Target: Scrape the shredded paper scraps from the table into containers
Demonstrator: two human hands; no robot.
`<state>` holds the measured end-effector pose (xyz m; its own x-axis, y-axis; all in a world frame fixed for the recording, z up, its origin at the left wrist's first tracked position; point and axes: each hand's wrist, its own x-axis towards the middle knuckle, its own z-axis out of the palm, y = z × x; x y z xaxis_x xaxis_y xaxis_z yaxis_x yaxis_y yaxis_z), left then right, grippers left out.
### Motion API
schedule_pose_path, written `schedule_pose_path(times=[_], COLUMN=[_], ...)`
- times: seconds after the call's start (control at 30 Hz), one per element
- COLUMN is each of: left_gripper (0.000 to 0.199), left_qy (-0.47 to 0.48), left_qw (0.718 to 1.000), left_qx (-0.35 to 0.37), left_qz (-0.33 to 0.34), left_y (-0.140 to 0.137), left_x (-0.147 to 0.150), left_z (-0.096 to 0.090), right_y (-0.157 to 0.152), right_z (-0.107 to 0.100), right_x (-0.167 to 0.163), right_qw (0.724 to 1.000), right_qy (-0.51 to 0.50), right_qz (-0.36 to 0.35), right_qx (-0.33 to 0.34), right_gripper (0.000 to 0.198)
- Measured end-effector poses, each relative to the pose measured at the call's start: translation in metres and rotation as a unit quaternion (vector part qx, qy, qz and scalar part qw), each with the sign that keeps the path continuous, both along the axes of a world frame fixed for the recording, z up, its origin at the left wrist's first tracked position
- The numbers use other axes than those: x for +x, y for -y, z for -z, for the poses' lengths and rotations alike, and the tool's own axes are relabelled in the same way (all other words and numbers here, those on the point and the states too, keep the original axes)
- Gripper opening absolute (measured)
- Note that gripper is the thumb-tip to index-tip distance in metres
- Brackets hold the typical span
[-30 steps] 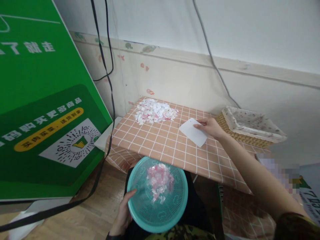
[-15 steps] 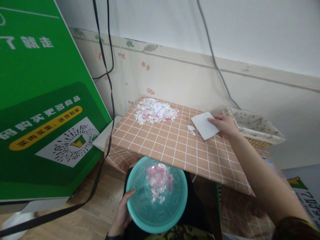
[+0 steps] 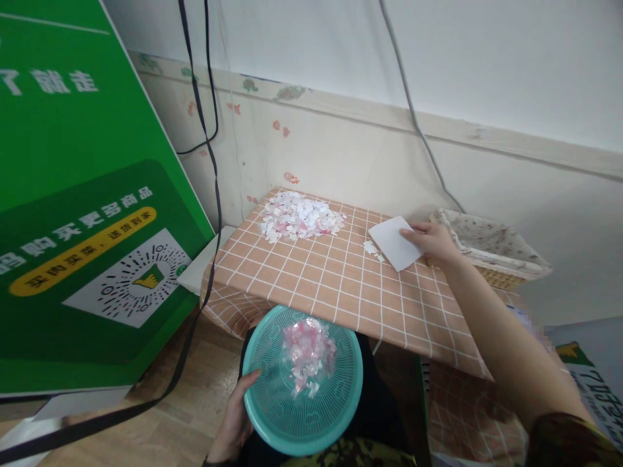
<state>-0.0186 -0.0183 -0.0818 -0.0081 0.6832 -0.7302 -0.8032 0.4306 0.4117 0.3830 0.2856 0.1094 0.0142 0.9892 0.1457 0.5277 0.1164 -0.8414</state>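
Note:
My left hand (image 3: 237,408) grips the rim of a teal plastic colander (image 3: 335,402), thumb over the edge, the other fingers hidden beneath. Pink and clear shiny scraps (image 3: 307,353) lie inside it, below the table's front edge. At the table's right part, my right hand (image 3: 431,241) pinches a white square card (image 3: 395,245) by its right side. The card rests on or just above the cloth; which, I cannot tell. Small white flakes (image 3: 374,250) sit beside its left edge. Farther left is a wide pile of white and pinkish scraps (image 3: 302,215).
A lined wicker basket (image 3: 501,275) stands at the table's back right. The table (image 3: 311,279) has a brown checked cloth and backs onto a wall. A green sign (image 3: 87,130) rises at left, with a black strap (image 3: 217,194) hanging before it.
The card in my right hand has shifted slightly left against the cloth, and the flakes at its left edge sit differently. My left hand still holds the colander in place.

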Motion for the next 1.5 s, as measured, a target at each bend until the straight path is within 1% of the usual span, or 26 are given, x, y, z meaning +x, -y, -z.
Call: schedule_pose_path(times=[0.1,0.13,0.2,0.27,0.33,0.4,0.5,0.67,0.7,0.8,0.87,0.9,1.0,1.07,1.2,1.3,1.4,1.43,1.5], left_gripper=[0.021,0.021,0.021,0.018,0.016,0.015,0.016,0.015,0.015,0.016,0.018,0.019,0.019,0.017,0.022,0.024,0.024,0.024,0.025], left_qy=[0.007,0.008,0.003,-0.003,-0.008,-0.010,-0.006,0.008,0.007,0.002,0.001,0.001,0.003,0.000,0.023,0.018,0.014,0.014,0.019], left_qw=[1.000,1.000,1.000,1.000,1.000,1.000,1.000,1.000,1.000,1.000,1.000,1.000,1.000,1.000,1.000,1.000,1.000,1.000,0.999], left_qx=[0.006,0.007,0.007,0.006,0.002,0.000,0.004,0.003,0.004,0.006,0.007,0.007,0.001,0.005,0.014,0.006,-0.001,-0.004,-0.008], left_qz=[0.006,0.007,0.006,0.001,-0.003,-0.006,-0.002,0.002,0.001,0.002,0.007,0.009,0.006,-0.005,0.013,0.010,0.010,0.015,0.025], left_y=[0.000,0.000,0.000,0.000,0.000,0.000,0.000,-0.001,-0.001,-0.001,-0.001,0.000,0.002,0.002,0.003,0.003,0.001,-0.001,-0.004], left_x=[-0.001,-0.001,-0.001,-0.001,-0.001,0.000,0.001,0.000,0.000,0.000,0.000,0.000,-0.001,-0.002,-0.004,-0.005,-0.008,-0.009,-0.011], left_z=[0.003,0.003,0.003,0.001,-0.002,-0.003,-0.004,-0.002,-0.002,-0.002,-0.002,-0.002,0.000,0.004,0.008,0.006,0.003,0.002,0.002], right_y=[0.000,0.001,0.004,0.010,0.018,0.028,0.041,0.055,0.055,0.057,0.057,0.058,0.062,0.068,0.083,0.094,0.102,0.103,0.101], right_z=[-0.016,-0.020,-0.022,-0.018,-0.010,-0.002,0.005,-0.001,-0.003,-0.013,-0.019,-0.021,-0.022,-0.018,-0.004,0.011,0.028,0.033,0.038], right_x=[-0.002,-0.006,-0.016,-0.026,-0.033,-0.035,-0.030,-0.016,-0.013,-0.010,-0.012,-0.015,-0.028,-0.039,-0.055,-0.055,-0.047,-0.045,-0.043], right_qw=[0.996,0.991,0.970,0.948,0.933,0.922,0.918,0.923,0.926,0.936,0.947,0.953,0.968,0.969,0.960,0.972,0.991,0.995,0.997], right_qy=[0.080,0.127,0.222,0.281,0.306,0.320,0.328,0.313,0.309,0.293,0.267,0.249,0.199,0.198,0.238,0.189,0.100,0.078,0.056], right_qz=[0.012,0.007,-0.006,-0.029,-0.075,-0.117,-0.130,-0.125,-0.113,-0.046,-0.021,-0.020,-0.051,-0.060,-0.021,-0.004,0.027,0.030,0.053], right_qx=[0.033,0.051,0.095,0.143,0.176,0.184,0.180,0.186,0.187,0.188,0.180,0.173,0.148,0.134,0.146,0.142,0.089,0.058,0.025], right_gripper=[0.051,0.048,0.041,0.035,0.031,0.029,0.028,0.027,0.028,0.031,0.033,0.034,0.036,0.035,0.033,0.033,0.035,0.034,0.039])
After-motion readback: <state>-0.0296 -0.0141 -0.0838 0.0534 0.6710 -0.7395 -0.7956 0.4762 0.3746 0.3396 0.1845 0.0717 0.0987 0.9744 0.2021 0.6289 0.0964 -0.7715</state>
